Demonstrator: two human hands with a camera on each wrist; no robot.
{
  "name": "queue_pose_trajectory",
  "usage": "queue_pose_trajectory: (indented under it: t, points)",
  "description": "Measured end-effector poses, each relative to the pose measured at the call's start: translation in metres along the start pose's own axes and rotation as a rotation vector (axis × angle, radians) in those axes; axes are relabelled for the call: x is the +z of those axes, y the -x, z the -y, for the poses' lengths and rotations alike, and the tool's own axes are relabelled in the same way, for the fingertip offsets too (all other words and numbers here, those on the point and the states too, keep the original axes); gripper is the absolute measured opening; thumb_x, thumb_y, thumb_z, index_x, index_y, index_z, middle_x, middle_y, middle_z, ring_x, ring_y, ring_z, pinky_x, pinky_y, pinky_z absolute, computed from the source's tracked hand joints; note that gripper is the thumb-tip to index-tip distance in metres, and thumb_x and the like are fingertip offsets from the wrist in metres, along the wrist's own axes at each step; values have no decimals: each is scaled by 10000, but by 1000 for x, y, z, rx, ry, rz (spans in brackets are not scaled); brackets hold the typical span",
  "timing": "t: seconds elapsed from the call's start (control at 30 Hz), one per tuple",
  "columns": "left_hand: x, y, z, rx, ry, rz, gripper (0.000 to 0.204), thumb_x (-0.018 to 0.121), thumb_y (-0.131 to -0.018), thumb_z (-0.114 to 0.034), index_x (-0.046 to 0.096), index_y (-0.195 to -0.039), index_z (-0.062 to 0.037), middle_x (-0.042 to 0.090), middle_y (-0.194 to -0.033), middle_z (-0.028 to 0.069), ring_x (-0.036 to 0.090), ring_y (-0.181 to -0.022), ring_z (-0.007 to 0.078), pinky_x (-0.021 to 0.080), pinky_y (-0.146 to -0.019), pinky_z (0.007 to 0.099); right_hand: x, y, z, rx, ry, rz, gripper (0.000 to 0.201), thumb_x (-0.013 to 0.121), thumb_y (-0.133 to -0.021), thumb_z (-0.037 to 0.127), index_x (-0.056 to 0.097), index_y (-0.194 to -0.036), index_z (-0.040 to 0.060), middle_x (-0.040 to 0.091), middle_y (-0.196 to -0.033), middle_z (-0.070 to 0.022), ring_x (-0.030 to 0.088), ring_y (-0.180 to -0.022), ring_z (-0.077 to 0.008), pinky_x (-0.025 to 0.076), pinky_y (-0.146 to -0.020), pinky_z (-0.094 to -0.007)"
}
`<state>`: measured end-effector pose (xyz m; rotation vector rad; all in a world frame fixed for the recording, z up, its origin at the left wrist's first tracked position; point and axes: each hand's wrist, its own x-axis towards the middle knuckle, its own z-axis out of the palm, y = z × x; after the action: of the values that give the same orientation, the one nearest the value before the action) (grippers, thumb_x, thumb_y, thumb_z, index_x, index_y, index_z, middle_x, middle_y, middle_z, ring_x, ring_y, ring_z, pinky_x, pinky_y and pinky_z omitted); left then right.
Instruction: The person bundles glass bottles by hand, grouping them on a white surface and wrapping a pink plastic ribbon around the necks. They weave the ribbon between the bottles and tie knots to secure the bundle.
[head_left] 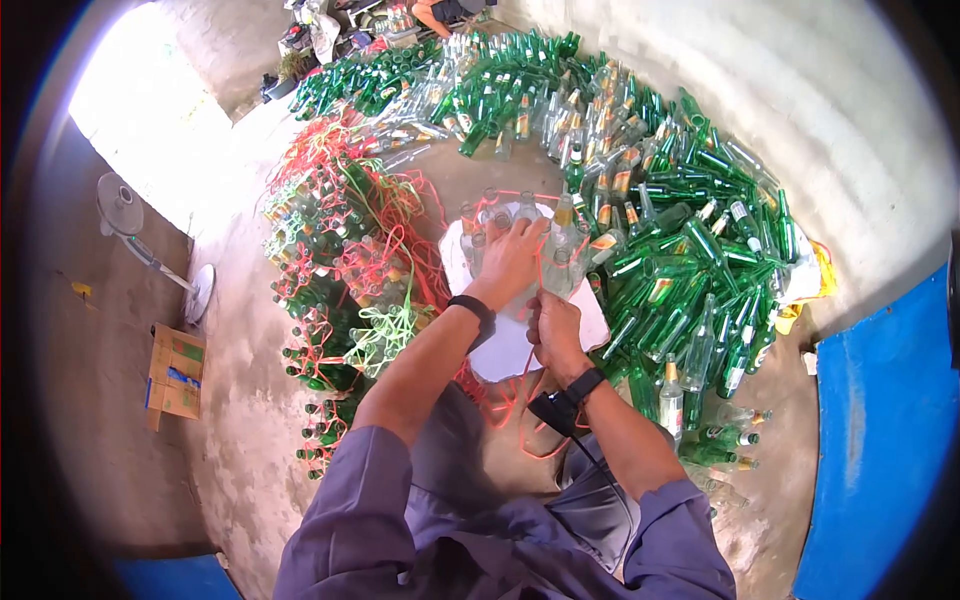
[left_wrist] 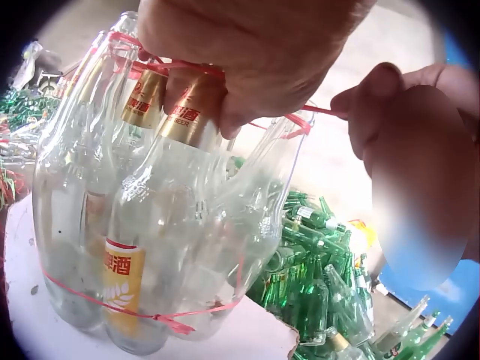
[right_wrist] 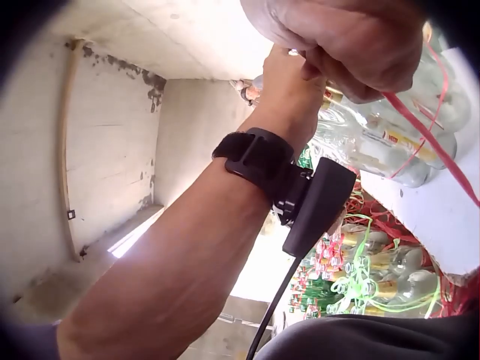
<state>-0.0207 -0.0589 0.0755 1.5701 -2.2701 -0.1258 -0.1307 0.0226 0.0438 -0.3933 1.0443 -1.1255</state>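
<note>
A bundle of clear glass beer bottles stands upright on a white slab, with red twine round its lower part and more round the necks. My left hand is over the top of the bundle, its fingers curled down around a gold-foiled bottle neck. Beside the bundle, my right hand grips the red twine close to the necks, and the strand is taut towards the bottles. A length of that twine trails below the right fist across the slab.
Tied bottle bundles with red and green twine stand on the left. Loose green bottles heap up on the right and at the back. A fan, a cardboard box and a blue panel stand further out.
</note>
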Motion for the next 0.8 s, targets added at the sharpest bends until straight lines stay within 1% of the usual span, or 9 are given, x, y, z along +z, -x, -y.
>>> queue_pose_trajectory:
  t: [0.17, 0.23, 0.37, 0.43, 0.57, 0.63, 0.67, 0.77, 0.8]
  points:
    - [1, 17, 7, 99, -25, -100, 635, 575, -820, -13, 410, -1422, -131, 466, -1432, 161, 528, -1232, 393, 248, -1121, 656, -10, 3, 5, 34, -66, -21, 189, 552, -902, 148, 586, -783, 5, 352, -541, 52, 283, -404, -69, 201, -378, -260]
    - [1, 22, 8, 199, -25, -242, 590, 579, -811, -1, 468, -1384, -89, 515, -1373, 191, 530, -1224, 397, 308, -1099, 601, -13, 1, 9, 51, -56, -3, 211, 544, -937, 177, 566, -783, 35, 329, -548, 68, 270, -414, -58, 197, -390, -251]
    - [0, 45, 0, 173, 123, -400, 472, 612, -808, -28, 556, -1276, -55, 573, -1292, 203, 545, -1193, 385, 396, -1024, 526, -19, 0, 6, 69, -45, 31, 249, 530, -981, 211, 542, -776, 69, 314, -559, 81, 254, -425, -52, 191, -400, -242]
    - [2, 59, -10, -94, 267, -343, 371, 647, -797, -61, 607, -1165, -41, 597, -1248, 210, 544, -1170, 379, 433, -956, 478, -18, 6, 6, 100, -33, 49, 244, 522, -983, 211, 544, -779, 80, 319, -565, 79, 260, -432, -53, 197, -404, -242]
    - [9, 69, -28, -170, 270, -367, 318, 654, -817, -86, 600, -1124, -22, 643, -1138, 220, 624, -1020, 369, 500, -819, 435, -16, 6, -4, 99, -20, 49, 228, 500, -989, 209, 548, -790, 109, 337, -583, 67, 292, -456, -62, 220, -417, -243]
    - [13, 67, -31, -398, 723, -82, 269, 650, -843, -105, 614, -1084, 9, 684, -941, 180, 672, -801, 290, 517, -657, 379, -15, 5, -8, 92, -34, 53, 219, 533, -955, 202, 524, -757, 108, 361, -592, 57, 308, -451, -64, 229, -406, -251]
    - [22, 66, -26, -402, 725, -86, 269, 650, -843, -105, 614, -1084, 9, 684, -941, 180, 672, -801, 290, 517, -657, 379, -14, 4, -10, 84, -56, 56, 225, 565, -921, 196, 500, -725, 106, 385, -602, 46, 324, -446, -66, 238, -394, -259]
    - [49, 64, -12, -467, 866, -106, 222, 649, -872, -122, 639, -1038, 25, 674, -795, 100, 630, -667, 170, 483, -546, 321, -10, 13, -7, 92, -14, 25, 220, 576, -922, 203, 500, -737, 110, 381, -608, 55, 332, -451, -62, 239, -399, -250]
    - [45, 67, -14, -538, 1050, -81, 207, 654, -876, -124, 655, -1024, 20, 669, -800, 74, 614, -684, 142, 481, -554, 310, -10, 13, -8, 98, -9, 22, 220, 576, -922, 203, 500, -737, 110, 381, -608, 55, 332, -451, -62, 239, -399, -250]
